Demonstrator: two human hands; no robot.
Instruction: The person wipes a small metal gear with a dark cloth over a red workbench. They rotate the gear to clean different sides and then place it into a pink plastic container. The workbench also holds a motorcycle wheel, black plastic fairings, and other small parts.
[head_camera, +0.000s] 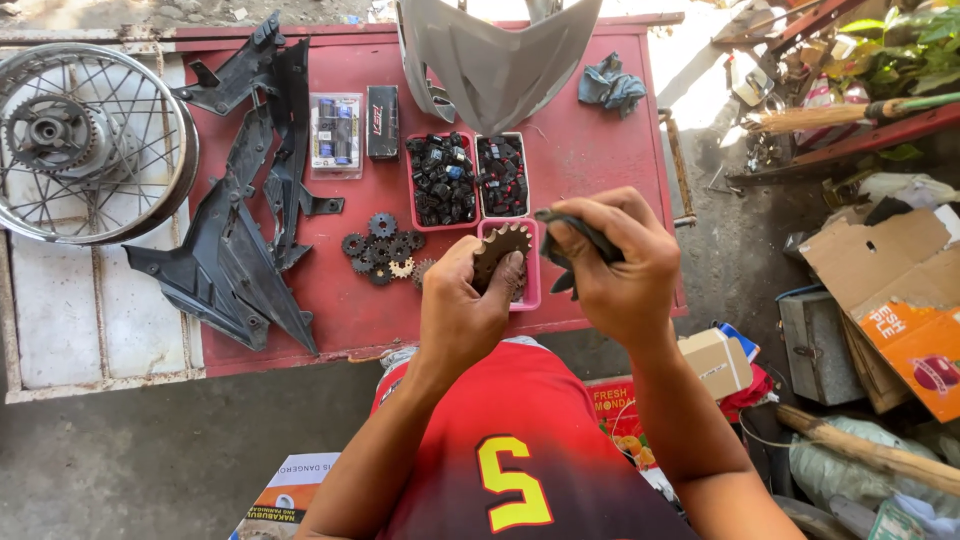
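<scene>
My left hand (462, 305) grips a rusty brown toothed sprocket (497, 250), held upright over the front edge of the red table (590, 150). Beside it, my right hand (615, 262) is closed around a dark rag or cloth (565, 225), its end close to the sprocket's right side. Just behind the sprocket sits a small pink tray (530, 290). A cluster of several small sprockets (385, 252) lies on the table left of my left hand.
Two red trays of small black parts (468, 178) stand behind the pink one. Black plastic fairing pieces (245, 210) lie at left, a spoked wheel (85, 140) at far left, a grey fairing (497, 55) and a blue rag (612, 88) at the back. Cardboard boxes (890, 290) crowd the right.
</scene>
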